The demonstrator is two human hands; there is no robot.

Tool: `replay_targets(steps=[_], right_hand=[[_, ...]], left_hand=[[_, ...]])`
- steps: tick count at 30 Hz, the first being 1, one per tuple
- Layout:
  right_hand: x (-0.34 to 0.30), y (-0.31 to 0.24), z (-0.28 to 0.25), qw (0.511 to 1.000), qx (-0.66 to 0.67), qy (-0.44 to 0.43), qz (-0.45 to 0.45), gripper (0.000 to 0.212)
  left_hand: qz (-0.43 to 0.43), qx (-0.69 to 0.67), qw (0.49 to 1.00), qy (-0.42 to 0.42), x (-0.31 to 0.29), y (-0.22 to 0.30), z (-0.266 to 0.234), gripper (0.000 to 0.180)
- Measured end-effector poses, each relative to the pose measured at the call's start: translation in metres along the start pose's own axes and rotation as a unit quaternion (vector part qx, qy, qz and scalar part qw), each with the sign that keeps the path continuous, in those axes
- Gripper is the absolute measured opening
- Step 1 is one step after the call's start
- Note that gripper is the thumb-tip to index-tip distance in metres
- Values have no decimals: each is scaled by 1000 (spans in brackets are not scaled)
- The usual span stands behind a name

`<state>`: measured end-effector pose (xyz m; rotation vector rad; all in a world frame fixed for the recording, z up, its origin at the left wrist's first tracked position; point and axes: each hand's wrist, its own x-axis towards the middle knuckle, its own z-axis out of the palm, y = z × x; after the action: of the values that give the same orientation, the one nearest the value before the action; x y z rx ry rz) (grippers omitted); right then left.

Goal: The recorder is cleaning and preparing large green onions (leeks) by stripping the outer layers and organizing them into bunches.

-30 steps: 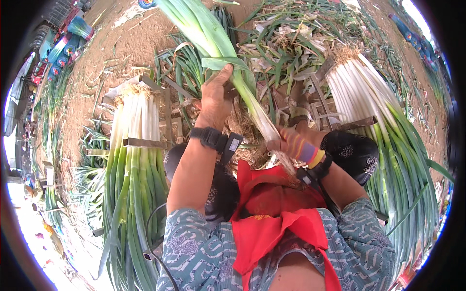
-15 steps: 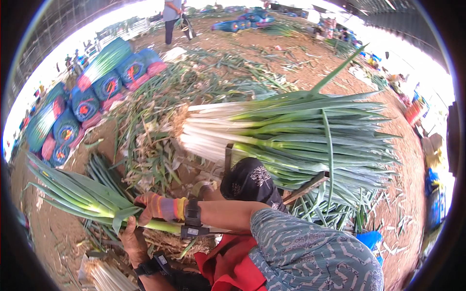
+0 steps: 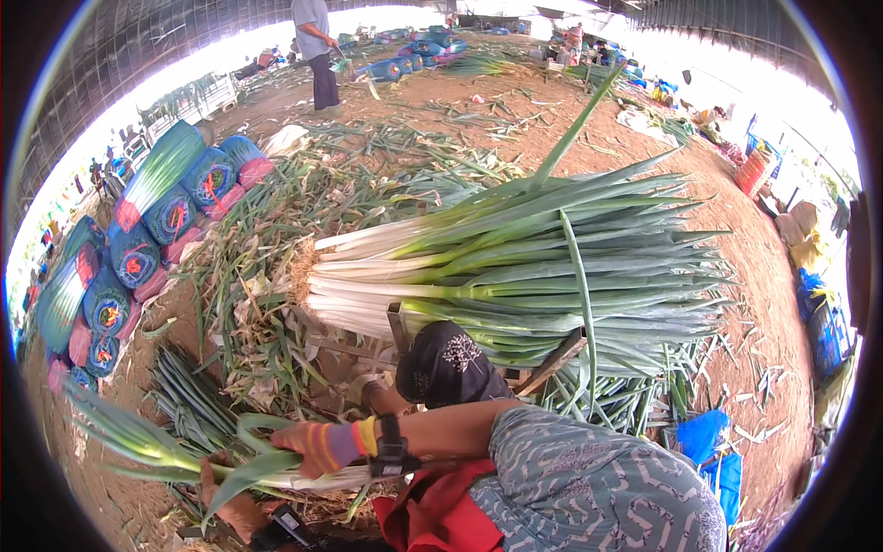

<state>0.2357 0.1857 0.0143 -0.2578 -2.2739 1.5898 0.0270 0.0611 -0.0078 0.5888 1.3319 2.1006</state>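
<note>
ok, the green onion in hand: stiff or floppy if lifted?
The green onion has a fairly straight pale shank, so probably stiffish there. A leaf by the right hand bends over, so the leaves are likely floppy.

The head-worn fisheye looks obliquely down, seemingly angled rightward.

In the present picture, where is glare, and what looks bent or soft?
Head view: glare at far left and upper right; head view: the roof curved near the rim; head view: held leek, at its tips, slightly softer than the leek pile.
</note>
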Motion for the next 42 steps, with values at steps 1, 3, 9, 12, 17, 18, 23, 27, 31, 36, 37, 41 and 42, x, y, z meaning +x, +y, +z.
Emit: replay_targets(steps=[1, 3, 9, 12, 17, 18, 23, 27, 31, 36, 37, 41, 42], right_hand=[[-10, 7, -6, 991, -127, -28, 26, 41], [-26, 53, -6, 980, -188, -44, 41, 40], [-100, 268, -15, 770, -638, -8, -15, 30], [-57, 210, -37, 768, -597, -166, 160, 45], [8, 80, -11, 956, -276, -72, 64, 57], [15, 51, 5, 996, 10, -75, 56, 61], [-2, -2, 54, 974, -148, -164, -54, 55], [-18, -7, 57, 955, -261, -134, -39, 43], [-37, 2, 55, 930, -345, -111, -60, 41], [-18, 5, 48, 944, -195, -263, 53, 41], [-10, 4, 46, 952, -145, -266, -47, 36], [33, 10, 50, 958, 128, -256, 33, 30], [46, 0, 53, 957, 200, -204, 56, 28]], left_hand=[[8, -33, 998, 61, -2, 5, -12, 34], [-4, -67, 980, 189, -18, 26, -22, 35], [195, 313, 917, 153, -34, 21, -53, 14], [110, -168, 963, 180, -37, 56, -7, 13], [85, -239, 960, 119, -53, 58, -23, 17], [79, -248, 958, 119, -57, 59, -25, 22], [65, -336, 939, -25, -60, 56, -29, 19], [18, -196, 970, 141, -57, 55, -21, 20], [-10, -101, 955, 277, -55, 48, -35, 25], [-52, -105, 964, 239, -58, 34, -31, 29], [-36, -124, 975, 182, -61, 34, -29, 29], [-27, -147, 987, 58, -60, 32, -6, 35], [-17, -139, 990, 35, -59, 31, -2, 37]])
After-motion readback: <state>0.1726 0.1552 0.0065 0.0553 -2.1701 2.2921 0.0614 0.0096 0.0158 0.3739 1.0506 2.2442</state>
